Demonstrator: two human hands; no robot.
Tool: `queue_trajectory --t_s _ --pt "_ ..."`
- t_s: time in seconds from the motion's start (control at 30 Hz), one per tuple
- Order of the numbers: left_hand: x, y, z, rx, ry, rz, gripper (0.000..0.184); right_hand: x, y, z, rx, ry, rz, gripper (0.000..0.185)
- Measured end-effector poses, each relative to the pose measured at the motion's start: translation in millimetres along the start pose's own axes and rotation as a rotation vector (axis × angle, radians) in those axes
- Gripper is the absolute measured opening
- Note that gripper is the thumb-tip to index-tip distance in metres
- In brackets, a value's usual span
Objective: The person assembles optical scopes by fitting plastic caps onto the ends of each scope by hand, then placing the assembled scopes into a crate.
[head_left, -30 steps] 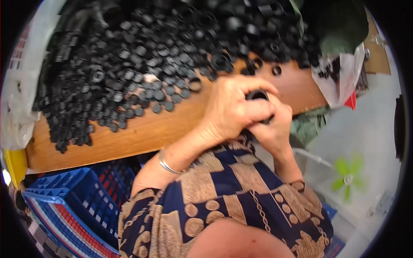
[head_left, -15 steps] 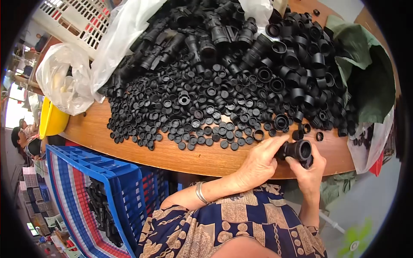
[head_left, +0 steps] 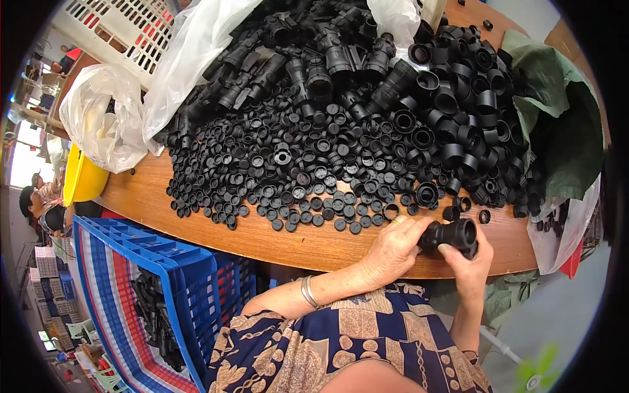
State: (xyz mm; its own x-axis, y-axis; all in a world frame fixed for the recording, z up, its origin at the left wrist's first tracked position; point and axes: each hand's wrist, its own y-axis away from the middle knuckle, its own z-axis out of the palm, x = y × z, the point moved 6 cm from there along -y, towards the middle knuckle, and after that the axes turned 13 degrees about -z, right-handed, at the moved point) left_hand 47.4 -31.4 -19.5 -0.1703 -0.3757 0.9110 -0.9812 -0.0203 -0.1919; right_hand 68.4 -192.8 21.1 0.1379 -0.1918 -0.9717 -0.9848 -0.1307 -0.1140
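Left hand and right hand grip matte black stepped tube, long axis roughly sideways, open round end facing right, above near edge of wood-grain table

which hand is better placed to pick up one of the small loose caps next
Probably the left hand: it is nearer the small caps on the table. The right hand is farther off, past the black tube that both hold, and might steady it alone.

One left hand, one right hand, one held barrel, one yellow tub, one fan and countless black caps show.
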Motion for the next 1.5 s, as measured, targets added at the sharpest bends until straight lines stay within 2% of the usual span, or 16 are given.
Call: queue_trajectory --t_s 0.1,0.17,0.23,0.3,0.33,0.43,0.47,0.57,0.77,0.87,0.9,1.0,1.23,1.3,1.37,1.5 --pt "7.4 -2.6 -14.2 0.041 0.064 0.078 0.058 13.4 -4.7 -15.7 0.06 -0.159 -0.036 0.041" --pt "3.0 -9.8 -27.3 -0.054 0.273 -0.212 0.057 10.5 -4.2 -11.0 0.217 -0.487 -0.116 0.049" --pt "-7.7 -12.7 -25.3 -0.126 0.909 -0.579 0.054 11.2 -2.4 -7.5 0.302 -0.603 -0.215 0.056" --pt "-13.0 -19.3 -23.8 -0.273 1.171 -0.674 0.056 -2.2 -3.9 11.3 0.237 -0.44 -0.442 0.056" --pt "-6.8 -22.5 -19.6 -0.374 1.309 -0.648 0.081 -9.2 0.1 19.3 0.216 -0.307 -0.528 0.056" --pt "9.7 -15.3 -21.6 -0.47 1.55 -0.591 0.107 -33.9 8.3 47.6 0.108 0.244 -1.025 0.05" --pt "13.4 -14.5 -20.2 -0.494 1.514 -0.652 0.126 -33.6 13.3 56.2 0.078 0.354 -1.02 0.049" --pt "4.1 -10.5 -24.8 -0.512 1.538 -0.726 0.114 -25.0 22.4 73.8 0.019 0.442 -1.016 0.052" --pt "-20.3 -7.9 -45.3 -0.596 1.125 -0.752 0.093 -35.2 12.0 52.6 -0.253 0.359 -0.891 0.049" --pt "-12.9 -3.3 -42.5 -0.739 1.04 -0.751 0.085 -28.3 -9.3 44.8 -0.037 -0.137 -0.446 0.049" --pt "-12.1 -0.6 -40.5 -0.793 1.002 -0.757 0.084 -30.7 -12.4 52.6 -0.129 -0.379 -0.24 0.043" --pt "-14.1 5.7 -39.4 -0.909 0.939 -0.753 0.082 -10.8 -10.8 59.2 -0.323 -0.457 -0.152 0.033" --pt "-21.3 15.1 -47.9 -0.772 0.621 -0.798 0.078 11.7 10.7 57.1 -0.291 -0.497 -0.064 0.032" --pt "-22.0 18.7 -48.8 -0.714 0.612 -0.854 0.08 18.1 12.7 55.0 -0.23 -0.263 -0.068 0.024" --pt "-31.6 18.1 -58.7 -0.644 0.753 -0.851 0.085 25.3 10.0 49.8 -0.261 0.144 -0.15 0.019" --pt "-41.6 3.7 -74.0 -0.517 1.292 -0.609 0.095 10.1 -3.5 59.4 -0.126 0.317 -0.429 0.018"
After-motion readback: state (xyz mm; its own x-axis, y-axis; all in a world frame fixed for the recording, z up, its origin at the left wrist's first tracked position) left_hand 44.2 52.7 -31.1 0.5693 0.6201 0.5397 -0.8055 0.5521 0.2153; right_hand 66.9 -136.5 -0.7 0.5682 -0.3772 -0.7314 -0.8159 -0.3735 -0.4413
